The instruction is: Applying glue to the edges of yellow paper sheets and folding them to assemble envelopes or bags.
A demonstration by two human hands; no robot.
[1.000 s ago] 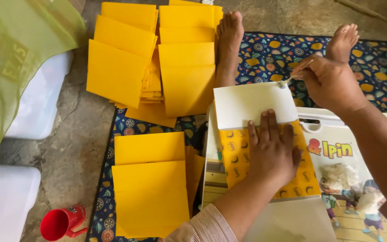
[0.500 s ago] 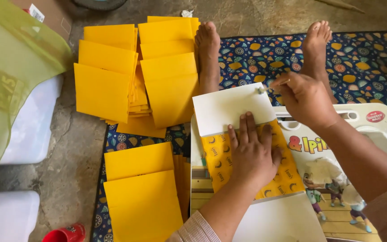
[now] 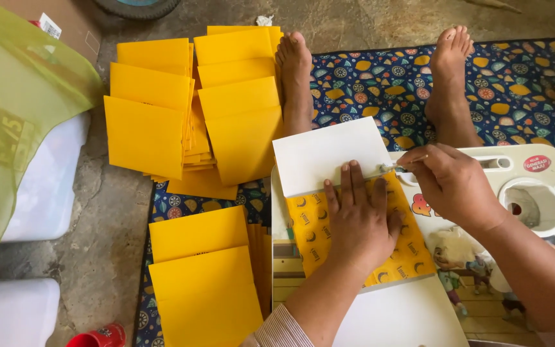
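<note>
down on the small white worktop (image 3: 547, 168), a yellow patterned sheet (image 3: 313, 225) lies with its white flap (image 3: 325, 154) folded open toward the bare feet (image 3: 295, 77). the left hand (image 3: 359, 222) rests flat on the sheet, fingers spread, its grip open and holding nothing. just right of the flap, the right hand (image 3: 454, 183) has its grip closed on a thin brush (image 3: 401, 166), whose tip touches the flap's edge. left of the worktop, stacks of plain yellow envelopes (image 3: 194, 115) lie on the floor and the patterned mat (image 3: 521, 83).
</note>
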